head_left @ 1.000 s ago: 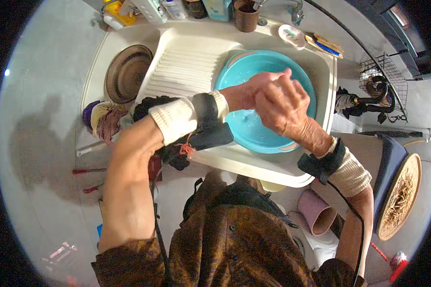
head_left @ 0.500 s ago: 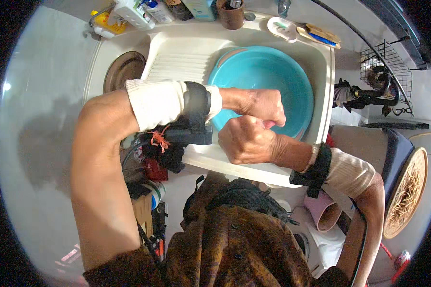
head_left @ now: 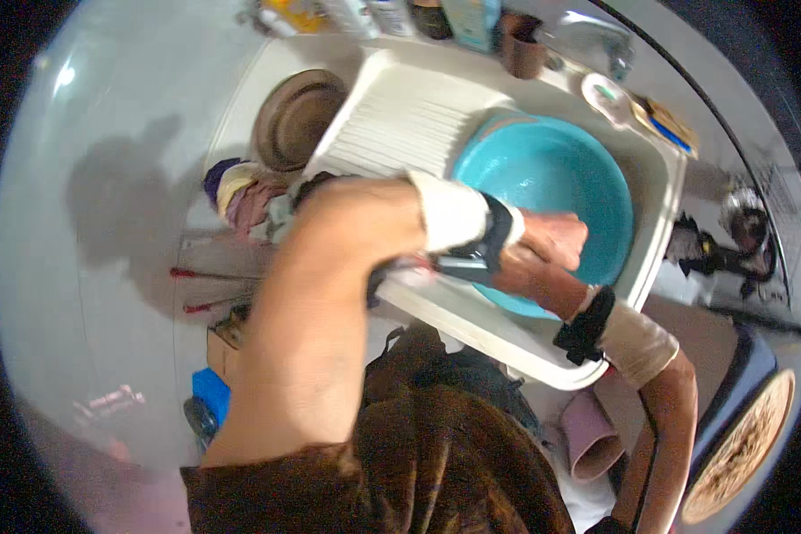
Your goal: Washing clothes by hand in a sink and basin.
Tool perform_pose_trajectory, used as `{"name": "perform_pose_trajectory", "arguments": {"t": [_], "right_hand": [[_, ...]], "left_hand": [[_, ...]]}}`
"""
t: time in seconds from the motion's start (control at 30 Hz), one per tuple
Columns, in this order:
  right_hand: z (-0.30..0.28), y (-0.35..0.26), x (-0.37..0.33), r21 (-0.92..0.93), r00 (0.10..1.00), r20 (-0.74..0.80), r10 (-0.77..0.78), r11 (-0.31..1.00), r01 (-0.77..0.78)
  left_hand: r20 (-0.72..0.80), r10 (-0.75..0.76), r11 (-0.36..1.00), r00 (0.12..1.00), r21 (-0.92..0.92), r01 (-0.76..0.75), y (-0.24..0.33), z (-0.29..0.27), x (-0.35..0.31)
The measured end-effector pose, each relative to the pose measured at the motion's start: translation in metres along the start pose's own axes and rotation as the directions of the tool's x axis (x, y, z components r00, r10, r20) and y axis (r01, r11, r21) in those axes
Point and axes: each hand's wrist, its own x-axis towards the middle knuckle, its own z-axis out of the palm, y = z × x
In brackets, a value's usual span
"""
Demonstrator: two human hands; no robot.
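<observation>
My left hand (head_left: 561,238) is closed in a fist over the turquoise basin (head_left: 612,196), which sits in the white sink (head_left: 409,120). Close against it, my right hand (head_left: 529,274) is curled too, above the near side of the basin. The wrists nearly cross, and motion blurs both hands. What they may grip between them is hidden. A little water seems to shine inside the basin.
Bottles (head_left: 392,16) and a brown cup (head_left: 523,49) line the back ledge, with a soap dish (head_left: 606,96) and a brush (head_left: 667,123) to the right. A brown round lid (head_left: 298,120) lies left of the ribbed washboard. A woven tray (head_left: 740,445) leans at right.
The view has swung, so the sink and basin appear farther right and lower. My hands remain together but now overlap more closely; the pinkish bit seen between them is out of sight.
</observation>
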Motion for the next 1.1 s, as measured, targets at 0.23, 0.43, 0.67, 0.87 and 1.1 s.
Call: {"name": "perform_pose_trajectory", "arguments": {"t": [0.23,0.43,0.67,0.87,1.1], "right_hand": [[0.049,-0.006,-0.046,0.591,0.842,0.475,0.257,0.615,-0.522],[-0.057,0.025,0.049,0.052,0.629,0.635,0.448,0.788,-0.613],[-0.028,0.029,0.006,0.794,0.373,0.473,0.798,-0.203,-0.573],[-0.043,-0.009,0.135,0.625,0.499,0.620,0.605,0.003,-0.781],[-0.043,-0.021,0.203,0.886,0.544,0.463,0.700,-0.379,-0.267]], "left_hand": [[0.035,-0.499,0.706,0.866,-0.563,0.430,0.001,0.032,-0.026],[0.145,-0.518,0.083,0.843,-0.972,0.218,-0.003,0.021,-0.153],[-0.478,-0.681,0.489,0.555,-0.861,-0.141,0.020,-0.007,-0.202],[-0.578,-0.701,0.475,0.418,-0.815,-0.331,0.030,-0.028,-0.305],[-0.600,-0.784,0.501,0.159,-0.461,0.733,0.037,0.028,-0.463]]}}
